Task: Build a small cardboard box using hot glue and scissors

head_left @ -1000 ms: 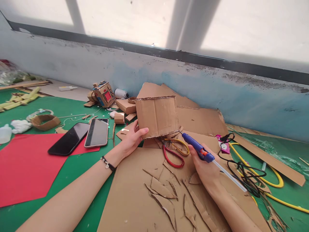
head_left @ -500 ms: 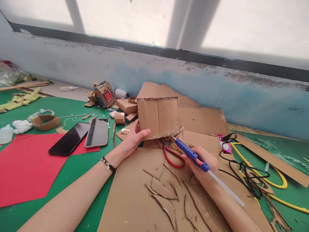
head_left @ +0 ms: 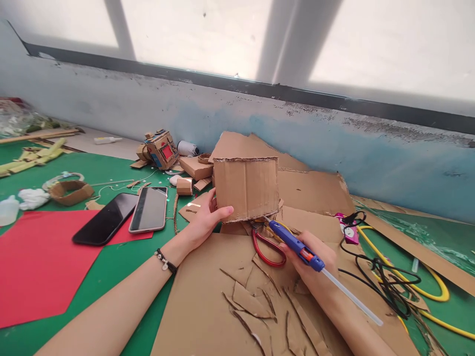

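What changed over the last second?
Right hand moved the hot glue gun left: nozzle from the held cardboard piece's lower right corner to its bottom edge. Piece shifted slightly right. Nothing gripped or released; left hand still holds it. Scissors, black smartphone unmoved.

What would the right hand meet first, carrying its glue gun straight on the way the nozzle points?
Most likely the lower edge of the cardboard piece in the left hand; the tip of the glue gun appears right at it, though depth leaves contact unclear.
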A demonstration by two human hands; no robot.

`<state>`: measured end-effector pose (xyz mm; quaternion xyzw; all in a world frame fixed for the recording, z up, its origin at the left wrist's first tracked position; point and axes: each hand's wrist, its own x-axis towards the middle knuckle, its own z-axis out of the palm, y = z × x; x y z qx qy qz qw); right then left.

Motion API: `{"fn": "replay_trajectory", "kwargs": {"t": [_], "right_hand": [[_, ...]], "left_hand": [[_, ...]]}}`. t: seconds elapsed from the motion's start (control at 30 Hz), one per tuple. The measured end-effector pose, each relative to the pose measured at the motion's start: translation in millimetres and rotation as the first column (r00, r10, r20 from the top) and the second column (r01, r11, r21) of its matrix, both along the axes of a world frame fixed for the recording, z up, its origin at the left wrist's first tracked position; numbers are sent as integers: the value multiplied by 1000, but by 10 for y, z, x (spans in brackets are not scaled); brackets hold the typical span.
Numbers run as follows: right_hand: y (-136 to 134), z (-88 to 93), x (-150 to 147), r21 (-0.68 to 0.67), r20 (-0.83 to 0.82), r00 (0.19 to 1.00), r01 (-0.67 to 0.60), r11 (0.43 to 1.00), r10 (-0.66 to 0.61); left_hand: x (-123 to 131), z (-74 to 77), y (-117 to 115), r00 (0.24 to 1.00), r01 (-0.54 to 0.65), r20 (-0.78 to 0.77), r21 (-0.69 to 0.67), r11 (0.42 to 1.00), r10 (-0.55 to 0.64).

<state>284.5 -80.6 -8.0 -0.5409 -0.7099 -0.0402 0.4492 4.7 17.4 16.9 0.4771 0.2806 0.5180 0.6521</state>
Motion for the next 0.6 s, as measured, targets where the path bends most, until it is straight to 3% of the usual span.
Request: {"fn": "replay_trajectory", "kwargs": {"t": [0.2, 0.6], "right_hand": [[-54, 42, -121, -9, -53, 998, 30, 1000, -30], [-33, 37, -87, -23, -74, 991, 109, 994, -110]], "left_hand": [[2, 28, -15, 1000, -7, 1, -4, 1000, 7], [-8, 11, -9, 1000, 12, 22, -35, 999, -11]]}}
